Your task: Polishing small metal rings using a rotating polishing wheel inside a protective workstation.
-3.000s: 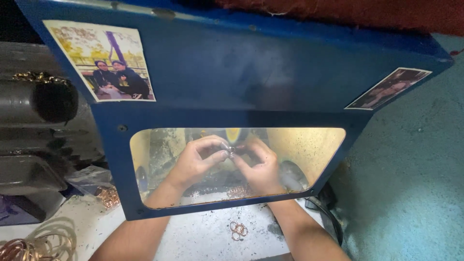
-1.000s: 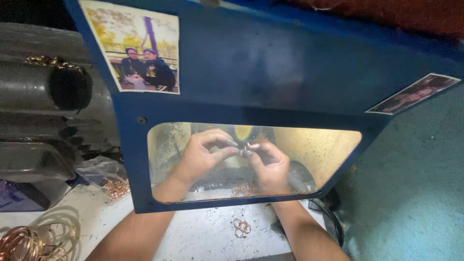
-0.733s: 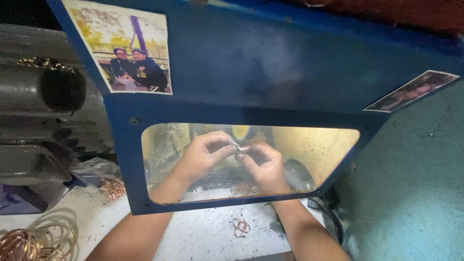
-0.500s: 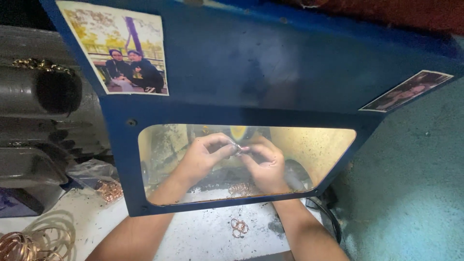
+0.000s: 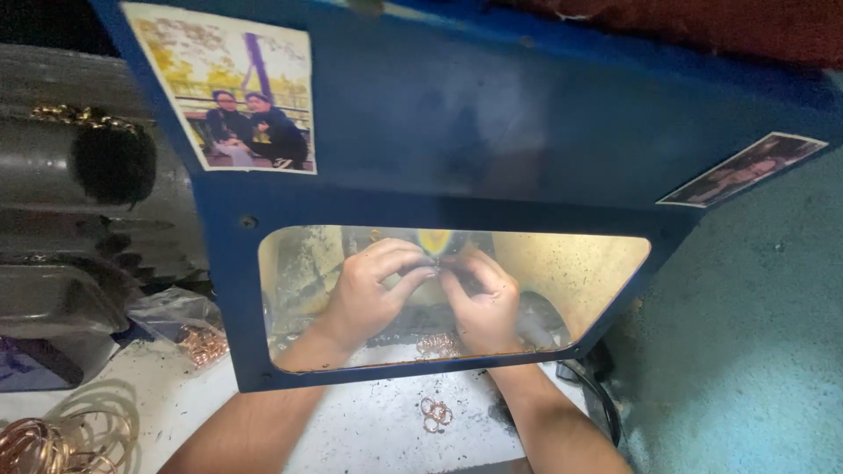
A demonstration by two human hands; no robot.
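Observation:
Both my hands reach under a blue metal guard [image 5: 492, 140] and show through its clear window [image 5: 571, 281]. My left hand [image 5: 373, 294] and my right hand [image 5: 483, 303] meet fingertip to fingertip, pinching a small copper-coloured ring [image 5: 439, 263] between them. The ring is held close to a yellowish wheel [image 5: 433, 240] behind the window. A small pile of copper rings [image 5: 436, 344] lies on the bench just below my hands.
A couple of loose rings [image 5: 435, 412] lie on the white speckled bench in front of the guard. Large copper bangles [image 5: 39, 443] sit bottom left, a plastic bag of rings [image 5: 198, 338] beside a grey motor housing [image 5: 61, 167]. Two photographs are stuck on the guard. A black cable [image 5: 597, 395] runs at right.
The view has shifted slightly left and right with my head. My hands stay together at the wheel, working the ring with small finger movements.

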